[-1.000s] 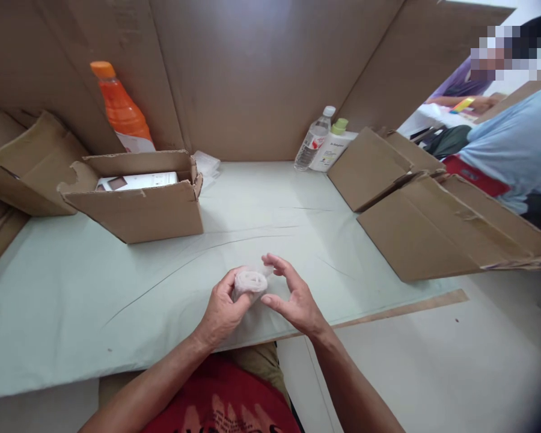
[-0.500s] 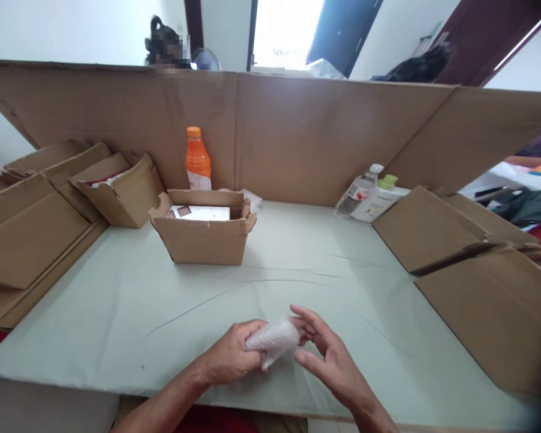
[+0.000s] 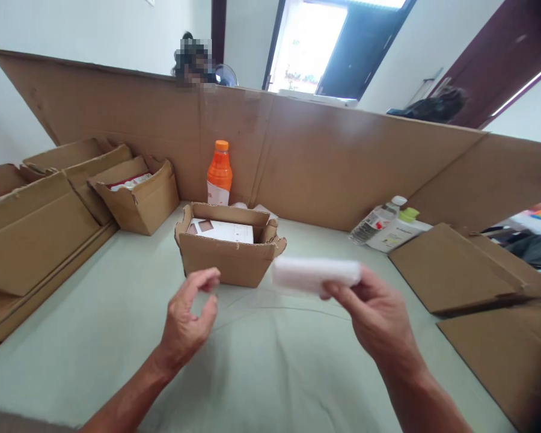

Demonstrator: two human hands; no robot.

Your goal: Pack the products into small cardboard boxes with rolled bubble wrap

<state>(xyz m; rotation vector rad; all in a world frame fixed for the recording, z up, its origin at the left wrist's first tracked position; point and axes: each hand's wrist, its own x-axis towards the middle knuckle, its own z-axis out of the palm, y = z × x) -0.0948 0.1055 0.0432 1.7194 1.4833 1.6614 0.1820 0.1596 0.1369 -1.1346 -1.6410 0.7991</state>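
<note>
My right hand (image 3: 381, 310) grips a whitish bubble-wrapped bundle (image 3: 304, 273) by its right end, thumb in front. The bundle is held level above the table, smeared by motion, and what lies inside the wrap cannot be made out. My left hand (image 3: 190, 316) holds nothing, its thumb and fingers curved apart. Just beyond the left hand stands an open cardboard box (image 3: 225, 264) with a white carton (image 3: 228, 231) in it. The bundle's left end is close to the box's right front corner, on the near side.
Behind the box stands an orange bottle (image 3: 219, 171). At the right back, a clear plastic bottle (image 3: 376, 221) and a white bottle with a green cap (image 3: 399, 231) lean together. Cardboard boxes line the left (image 3: 31, 234) and right (image 3: 460, 264). A person (image 3: 193, 60) is beyond the cardboard wall (image 3: 333, 162).
The bundle has passed from my left hand to my right and moved up and forward toward the box. My left hand has let go and shifted left. The view has tilted.
</note>
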